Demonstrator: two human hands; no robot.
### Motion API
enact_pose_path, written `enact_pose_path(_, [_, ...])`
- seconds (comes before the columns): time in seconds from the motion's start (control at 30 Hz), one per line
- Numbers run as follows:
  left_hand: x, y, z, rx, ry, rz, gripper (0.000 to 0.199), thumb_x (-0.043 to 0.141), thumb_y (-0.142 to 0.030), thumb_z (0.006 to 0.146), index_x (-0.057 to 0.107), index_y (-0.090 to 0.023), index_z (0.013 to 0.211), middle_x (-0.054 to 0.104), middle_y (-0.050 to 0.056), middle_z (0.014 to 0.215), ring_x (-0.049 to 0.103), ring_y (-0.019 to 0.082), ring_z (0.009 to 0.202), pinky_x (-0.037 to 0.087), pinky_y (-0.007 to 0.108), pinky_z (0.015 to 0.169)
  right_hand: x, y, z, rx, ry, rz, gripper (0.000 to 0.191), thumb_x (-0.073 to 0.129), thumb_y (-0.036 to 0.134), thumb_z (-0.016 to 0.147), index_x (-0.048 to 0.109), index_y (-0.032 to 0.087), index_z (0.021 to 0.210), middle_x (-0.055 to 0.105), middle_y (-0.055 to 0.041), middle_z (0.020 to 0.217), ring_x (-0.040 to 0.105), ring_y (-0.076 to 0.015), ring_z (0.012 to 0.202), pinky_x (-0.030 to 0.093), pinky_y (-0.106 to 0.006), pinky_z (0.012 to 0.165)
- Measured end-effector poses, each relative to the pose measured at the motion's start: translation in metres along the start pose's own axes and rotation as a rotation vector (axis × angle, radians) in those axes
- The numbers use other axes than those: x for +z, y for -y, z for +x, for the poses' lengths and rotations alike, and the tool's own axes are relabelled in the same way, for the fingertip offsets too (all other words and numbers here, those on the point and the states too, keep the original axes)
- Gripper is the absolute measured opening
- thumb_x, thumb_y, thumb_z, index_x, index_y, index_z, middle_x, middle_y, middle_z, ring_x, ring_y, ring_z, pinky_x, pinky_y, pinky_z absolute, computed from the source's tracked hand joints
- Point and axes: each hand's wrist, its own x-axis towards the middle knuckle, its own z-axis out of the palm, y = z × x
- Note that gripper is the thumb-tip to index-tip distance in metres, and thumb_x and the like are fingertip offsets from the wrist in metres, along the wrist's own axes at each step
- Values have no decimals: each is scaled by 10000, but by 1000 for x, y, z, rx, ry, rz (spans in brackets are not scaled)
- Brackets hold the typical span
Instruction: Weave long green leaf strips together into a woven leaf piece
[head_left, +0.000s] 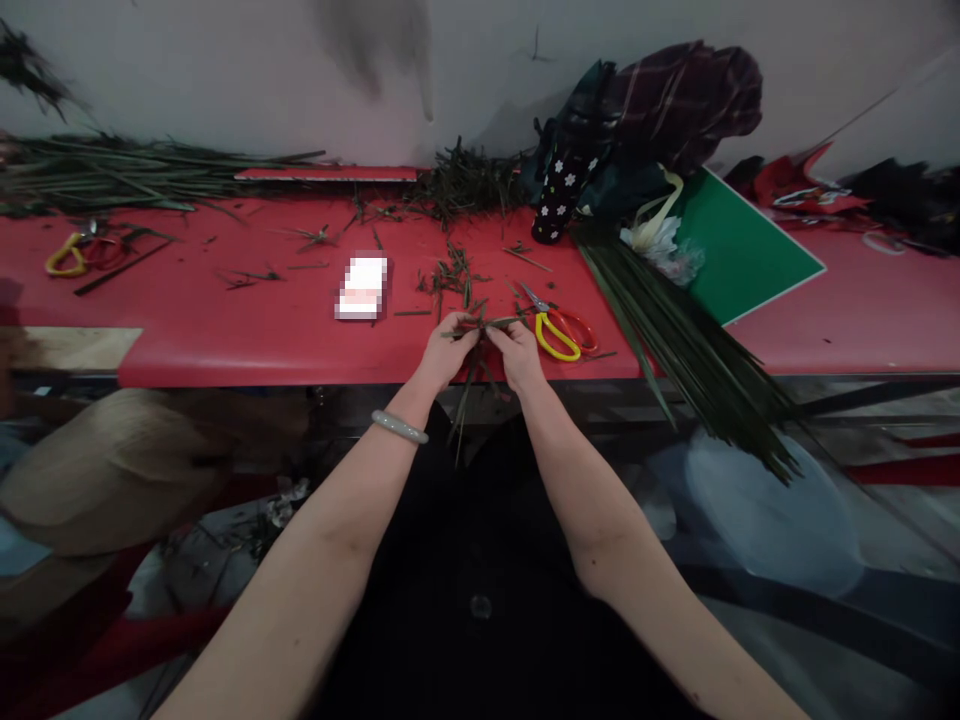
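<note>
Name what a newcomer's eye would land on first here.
Probably the pixelated white rectangle, bright on the red tabletop, beyond and left of the hands. Next, at the table's near edge in mid-picture, the left hand and right hand pinching green leaf strips. Then the green panel at right, and the yellow-and-red-handled scissors just right of the right hand.

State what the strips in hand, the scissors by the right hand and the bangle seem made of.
Strips: probably leaf, dull green and slender. Scissors: metal blades, silvery; smooth-looking yellow and red handles, probably plastic. Bangle: glossy grey, with highlights; stone or glass, perhaps.
</note>
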Motion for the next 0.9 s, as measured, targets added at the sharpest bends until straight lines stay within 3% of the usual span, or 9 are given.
enact_pose_path(0.27, [0, -1, -1, -59, 45, 32, 141, 609, -263, 639, 559, -158, 718, 521, -36, 607, 465, 72, 564, 398, 222, 592, -2, -2, 1, 1, -20, -32, 146, 598, 312, 651, 559, 189, 719, 571, 42, 678, 501, -93, 657, 436, -256, 703])
enact_pose_path(0.5, [-1, -4, -1, -80, 5, -154, 183, 630, -268, 612, 538, -155, 722, 553, -35, 654, 507, 73, 613, 420, 223, 634, 2, -1, 2, -7, -20, 40, 172, 598, 312, 648, 566, 196, 772, 575, 39, 708, 520, -97, 685, 433, -261, 748])
enact_pose_path(0.7, [-2, -7, -2, -68, 106, -107, 155, 632, -242, 610, 543, -151, 700, 536, -44, 639, 480, 60, 599, 404, 205, 620, 0, -1, 5, 33, 41, -41, 183, 598, 308, 640, 597, 190, 780, 594, 40, 720, 524, -99, 716, 418, -250, 756])
enact_pose_path(0.9, [-3, -9, -3, -79, 107, -114, 163, 642, -250, 611, 531, -156, 685, 509, -48, 615, 458, 57, 577, 392, 203, 593, -1, -2, 5, 44, 56, -65, 149, 577, 302, 648, 610, 186, 736, 594, 42, 688, 520, -103, 697, 415, -257, 743])
